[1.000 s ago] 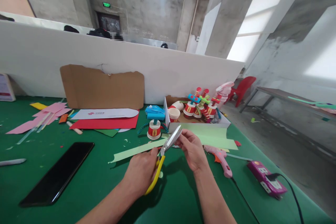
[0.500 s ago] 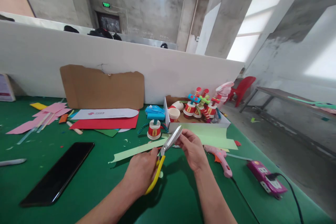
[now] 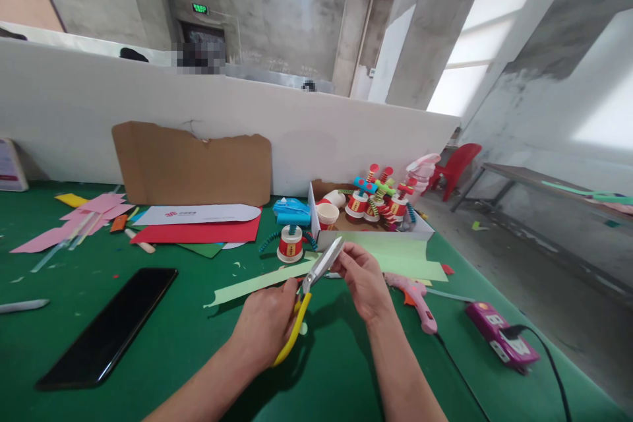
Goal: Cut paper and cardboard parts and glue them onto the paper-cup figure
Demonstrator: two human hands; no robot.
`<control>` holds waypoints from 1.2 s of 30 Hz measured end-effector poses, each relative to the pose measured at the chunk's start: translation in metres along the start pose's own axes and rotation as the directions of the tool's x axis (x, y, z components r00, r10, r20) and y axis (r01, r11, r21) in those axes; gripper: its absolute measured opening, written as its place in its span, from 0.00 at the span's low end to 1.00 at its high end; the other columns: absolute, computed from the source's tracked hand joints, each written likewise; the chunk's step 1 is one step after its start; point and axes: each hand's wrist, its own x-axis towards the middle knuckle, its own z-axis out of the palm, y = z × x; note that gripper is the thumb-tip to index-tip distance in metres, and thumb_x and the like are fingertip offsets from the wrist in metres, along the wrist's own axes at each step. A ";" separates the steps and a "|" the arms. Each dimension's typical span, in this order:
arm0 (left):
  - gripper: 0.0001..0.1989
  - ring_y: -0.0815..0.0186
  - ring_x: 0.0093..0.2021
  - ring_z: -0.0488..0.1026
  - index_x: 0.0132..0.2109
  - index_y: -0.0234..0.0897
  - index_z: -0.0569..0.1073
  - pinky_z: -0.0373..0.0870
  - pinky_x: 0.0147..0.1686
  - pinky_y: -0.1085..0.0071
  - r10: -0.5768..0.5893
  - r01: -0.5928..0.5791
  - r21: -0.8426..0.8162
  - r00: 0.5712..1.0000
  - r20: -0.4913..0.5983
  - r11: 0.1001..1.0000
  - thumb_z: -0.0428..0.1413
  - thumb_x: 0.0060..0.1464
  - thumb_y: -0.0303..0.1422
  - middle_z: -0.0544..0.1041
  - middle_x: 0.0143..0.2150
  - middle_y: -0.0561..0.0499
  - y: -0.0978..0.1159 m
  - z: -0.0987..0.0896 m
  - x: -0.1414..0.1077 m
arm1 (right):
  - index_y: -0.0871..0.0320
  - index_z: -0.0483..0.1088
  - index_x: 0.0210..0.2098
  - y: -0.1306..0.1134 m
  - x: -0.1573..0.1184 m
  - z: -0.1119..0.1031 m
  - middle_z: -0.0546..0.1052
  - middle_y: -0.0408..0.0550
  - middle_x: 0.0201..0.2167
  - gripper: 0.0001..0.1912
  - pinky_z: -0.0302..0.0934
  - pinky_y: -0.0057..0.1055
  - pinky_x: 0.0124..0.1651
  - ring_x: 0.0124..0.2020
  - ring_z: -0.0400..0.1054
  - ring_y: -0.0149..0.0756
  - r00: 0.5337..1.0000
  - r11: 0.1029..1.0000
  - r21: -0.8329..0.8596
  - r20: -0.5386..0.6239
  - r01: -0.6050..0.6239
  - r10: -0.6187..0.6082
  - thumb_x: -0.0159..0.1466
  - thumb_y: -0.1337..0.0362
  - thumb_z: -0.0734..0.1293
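Yellow-handled scissors (image 3: 320, 266) point up and away from me, with my left hand (image 3: 267, 320) wrapped round their handles. Close by the blade tips, my right hand (image 3: 363, 280) has its thumb and fingers pinched together. Whatever lies in that pinch is too small and hidden to make out. Behind my left hand a pale green paper strip (image 3: 247, 285) lies on the table. Just past the scissors stands a paper cup figure (image 3: 289, 244) with a red band and coiled blue paper arms, and a blue roll (image 3: 293, 212) beside it.
A shallow box (image 3: 324, 237) holds several cup figures. Right of my right hand lie a pink glue gun (image 3: 419, 303) with its cord and a purple power block (image 3: 502, 336). On the left are a black phone (image 3: 109, 330), pink paper (image 3: 44, 239) and red paper (image 3: 198, 233).
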 end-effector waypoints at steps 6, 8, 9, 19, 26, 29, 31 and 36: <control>0.11 0.55 0.37 0.75 0.46 0.36 0.64 0.67 0.34 0.64 0.006 -0.006 0.011 1.000 -0.007 1.000 0.43 0.58 0.29 0.77 0.35 0.44 -0.001 0.001 0.000 | 0.59 0.73 0.28 -0.002 0.000 -0.001 0.72 0.41 0.22 0.13 0.58 0.25 0.31 0.23 0.62 0.26 1.000 1.000 0.001 -0.008 -0.001 0.001 0.47 0.58 0.75; 0.10 0.55 0.37 0.76 0.45 0.36 0.64 0.67 0.34 0.64 -0.001 0.001 0.017 1.000 0.000 1.000 0.43 0.57 0.29 0.77 0.35 0.44 -0.001 0.001 0.000 | 0.59 0.73 0.27 -0.003 0.000 0.000 0.71 0.41 0.22 0.13 0.58 0.25 0.31 0.23 0.61 0.26 1.000 1.000 0.000 -0.011 0.004 -0.004 0.47 0.58 0.75; 0.10 0.54 0.37 0.76 0.45 0.36 0.64 0.67 0.34 0.64 -0.004 0.004 0.019 1.000 0.002 1.000 0.44 0.57 0.29 0.77 0.35 0.44 -0.001 0.000 0.000 | 0.59 0.73 0.27 -0.003 0.000 0.000 0.71 0.41 0.22 0.13 0.58 0.25 0.31 0.23 0.61 0.26 1.000 1.000 0.000 -0.011 0.006 -0.006 0.47 0.58 0.75; 0.10 0.55 0.37 0.76 0.45 0.36 0.65 0.67 0.34 0.64 0.002 -0.002 0.024 1.000 0.010 1.000 0.43 0.57 0.29 0.77 0.35 0.44 -0.001 -0.001 0.000 | 0.58 0.73 0.27 -0.003 0.000 -0.001 0.71 0.41 0.21 0.13 0.58 0.26 0.31 0.24 0.61 0.26 1.000 1.000 -0.003 -0.011 0.014 -0.014 0.47 0.58 0.75; 0.11 0.54 0.38 0.75 0.45 0.36 0.65 0.67 0.34 0.64 -0.003 0.003 0.025 1.000 0.028 1.000 0.43 0.57 0.29 0.77 0.37 0.44 -0.001 -0.001 0.001 | 0.58 0.73 0.27 -0.004 0.000 -0.001 0.72 0.41 0.23 0.13 0.59 0.26 0.32 0.24 0.62 0.26 1.000 1.000 0.005 -0.007 0.026 -0.026 0.47 0.58 0.75; 0.11 0.54 0.38 0.75 0.46 0.37 0.64 0.66 0.33 0.65 0.002 -0.002 0.018 1.000 0.021 1.000 0.43 0.57 0.30 0.77 0.37 0.44 -0.002 -0.001 0.001 | 0.58 0.73 0.28 -0.005 0.000 0.000 0.72 0.41 0.24 0.13 0.60 0.26 0.32 0.24 0.62 0.26 0.999 0.999 -0.009 -0.015 0.032 -0.032 0.47 0.58 0.75; 0.10 0.55 0.38 0.75 0.45 0.37 0.64 0.65 0.33 0.66 0.006 -0.006 0.009 1.000 0.010 1.000 0.44 0.56 0.30 0.77 0.36 0.45 -0.003 0.000 0.001 | 0.58 0.73 0.27 -0.005 0.000 0.000 0.72 0.41 0.23 0.13 0.60 0.25 0.31 0.24 0.62 0.26 0.999 0.999 -0.015 -0.024 0.033 -0.033 0.47 0.58 0.75; 0.09 0.58 0.35 0.75 0.44 0.38 0.63 0.61 0.30 0.69 -0.039 0.037 -0.063 0.999 -0.018 0.997 0.42 0.59 0.31 0.76 0.34 0.47 -0.008 0.000 0.001 | 0.58 0.72 0.26 -0.007 -0.001 0.002 0.70 0.39 0.19 0.13 0.60 0.23 0.28 0.22 0.63 0.25 0.998 1.000 -0.026 -0.066 0.018 -0.019 0.46 0.58 0.76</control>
